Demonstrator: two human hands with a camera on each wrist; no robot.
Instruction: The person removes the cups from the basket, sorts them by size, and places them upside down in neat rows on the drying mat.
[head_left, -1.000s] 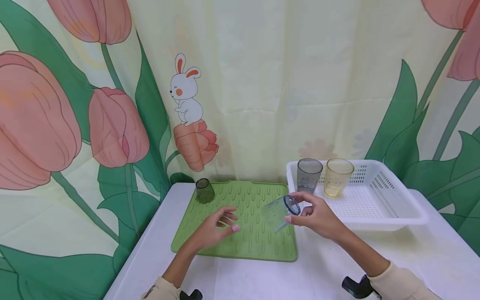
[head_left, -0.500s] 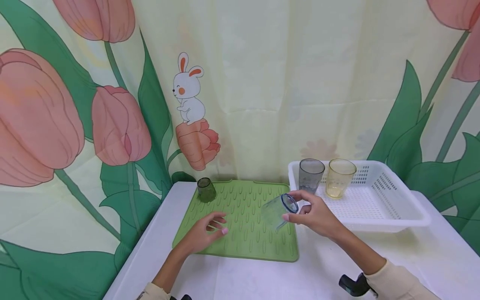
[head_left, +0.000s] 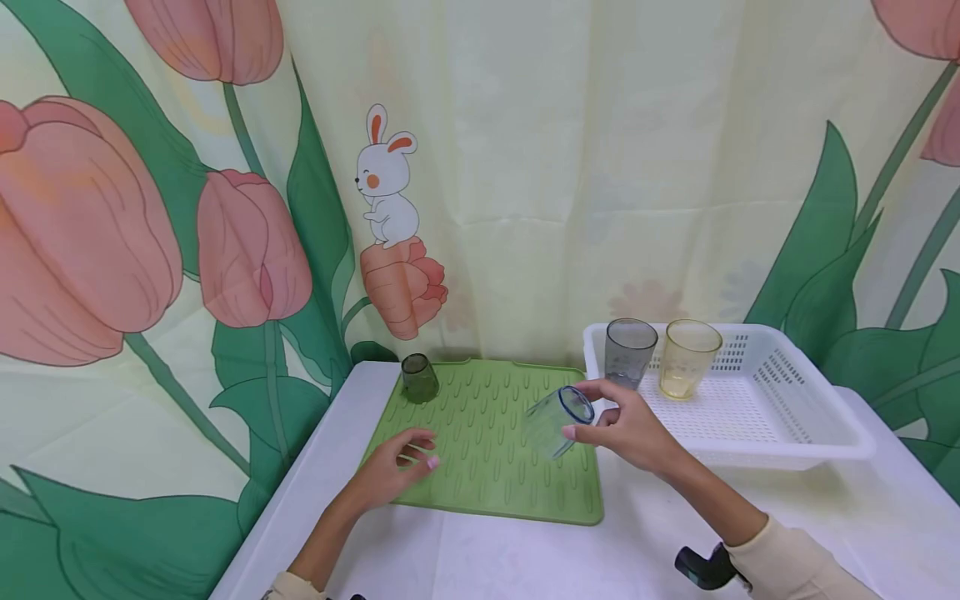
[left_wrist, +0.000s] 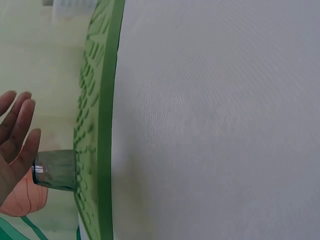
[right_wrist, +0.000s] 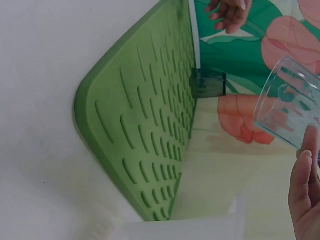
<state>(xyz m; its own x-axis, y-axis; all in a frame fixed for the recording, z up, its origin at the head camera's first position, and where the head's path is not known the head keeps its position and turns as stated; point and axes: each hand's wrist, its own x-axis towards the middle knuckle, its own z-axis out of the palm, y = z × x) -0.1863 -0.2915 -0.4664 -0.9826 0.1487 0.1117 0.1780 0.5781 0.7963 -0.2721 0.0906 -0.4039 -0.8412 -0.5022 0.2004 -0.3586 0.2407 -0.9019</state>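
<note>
Between thumb and fingers my right hand [head_left: 632,429] pinches a clear, blue-tinted drinking glass [head_left: 553,423] near its dark blue end. The glass is tilted above the right part of a green ridged drying mat [head_left: 487,492]. My left hand [head_left: 392,472] hovers over the mat's left front with loosely bent fingers and holds nothing. A dark green glass [head_left: 419,379] stands at the mat's far left corner. In the right wrist view the tinted glass [right_wrist: 287,102] is partly cut off by the frame, and the hand [right_wrist: 306,192] grips its lower side.
A white perforated plastic basket [head_left: 780,454] stands on the right, its left wall close to the mat. Inside it are a grey glass [head_left: 628,354] and a yellow glass [head_left: 686,362]. Behind the white-covered table [head_left: 480,558] hangs a printed curtain [head_left: 510,167].
My left hand has drawn back to the left, away from the tinted glass. The right hand keeps its hold and has barely moved. The head view has turned slightly left.
</note>
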